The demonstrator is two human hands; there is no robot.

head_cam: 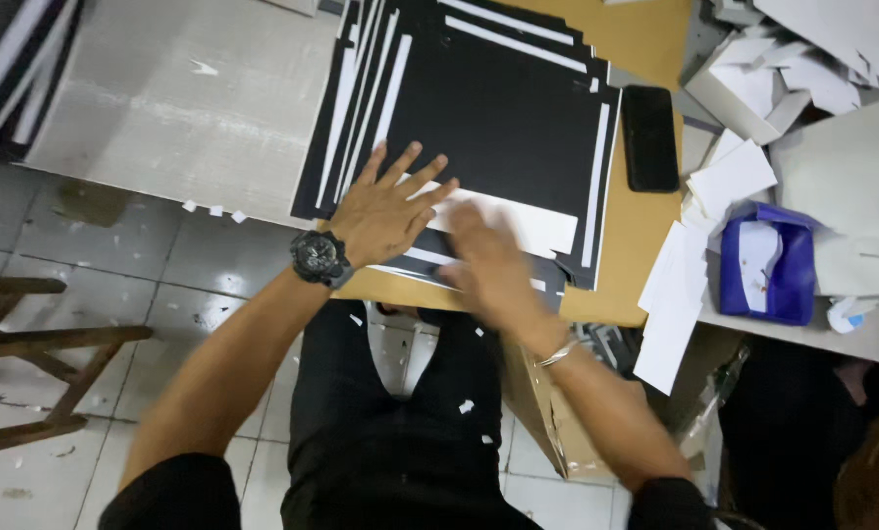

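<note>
A stack of black sheets with white strips (498, 108) lies on a brown board (636, 245). My left hand (385, 211), with a black watch on its wrist, lies flat with fingers spread on the stack's near left part. My right hand (493, 265), blurred by motion, is flat over a white strip (532, 224) at the stack's near edge. Neither hand grips anything.
A black phone (649, 137) lies right of the stack. White paper pieces (685, 285) and a blue-purple box (768, 265) sit further right, with white scraps (802, 59) behind. A grey tabletop (184, 108) lies to the left; a wooden stool (27, 353) stands on the tiled floor.
</note>
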